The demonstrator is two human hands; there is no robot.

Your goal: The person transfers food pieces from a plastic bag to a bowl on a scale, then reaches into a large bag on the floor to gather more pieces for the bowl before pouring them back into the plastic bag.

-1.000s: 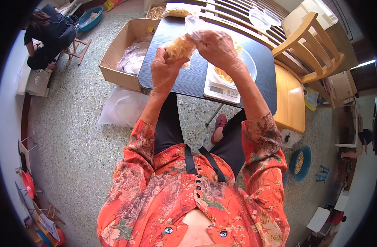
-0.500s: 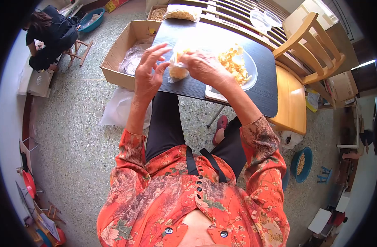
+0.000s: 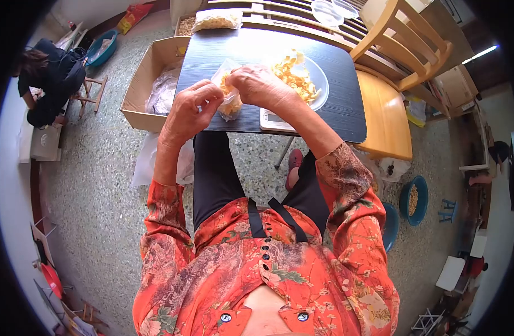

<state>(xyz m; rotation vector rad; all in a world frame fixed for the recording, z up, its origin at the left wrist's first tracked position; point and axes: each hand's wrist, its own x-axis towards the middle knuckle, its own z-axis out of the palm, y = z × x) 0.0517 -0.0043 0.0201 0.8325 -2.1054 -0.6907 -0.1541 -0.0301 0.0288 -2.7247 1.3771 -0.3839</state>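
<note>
A clear plastic bag (image 3: 229,106) with pale yellow pieces in it stands at the near left edge of the black table (image 3: 335,120). My left hand (image 3: 194,109) pinches the bag's upper left side, thumb and fingers together. From the right, my right hand (image 3: 258,84) is closed at the bag's mouth, its fingertips partly hidden. Just right of that hand, a clear bowl (image 3: 323,84) holds yellow-orange flakes (image 3: 295,75). A white scale (image 3: 276,121) lies under my right forearm at the table's near edge.
Left of the table stands an open cardboard box (image 3: 135,101) with plastic bags inside. A filled bag (image 3: 218,19) lies at the table's far left corner. A wooden chair (image 3: 383,120) adjoins the right side. Another person (image 3: 55,70) sits at the upper left.
My left hand was spread apart from the bag and has now closed on its edge. My right hand stays at the bag's mouth. The whole view has shifted slightly.
</note>
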